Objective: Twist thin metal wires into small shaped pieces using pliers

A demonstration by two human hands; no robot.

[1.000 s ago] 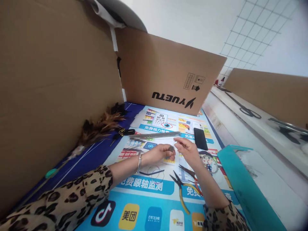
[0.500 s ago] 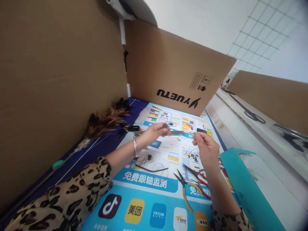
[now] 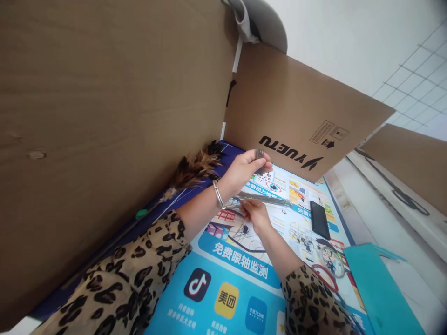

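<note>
Printed sheet (image 3: 164,307) on blue cloth (image 3: 231,151), cardboard (image 3: 296,95) on 2 sides.
L hand (image 3: 248,168) pinches grey bundle (image 3: 259,162); R hand (image 3: 257,215) by long wires (image 3: 270,199), grip unclear.

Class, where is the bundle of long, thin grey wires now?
In the head view, the wire bundle lies near the centre on the printed mat, just beyond the right hand and left of the black phone.

Brown cardboard panels (image 3: 122,102) before a pale wall (image 3: 335,37); upper right, a grid (image 3: 417,83), perhaps wire.
</note>
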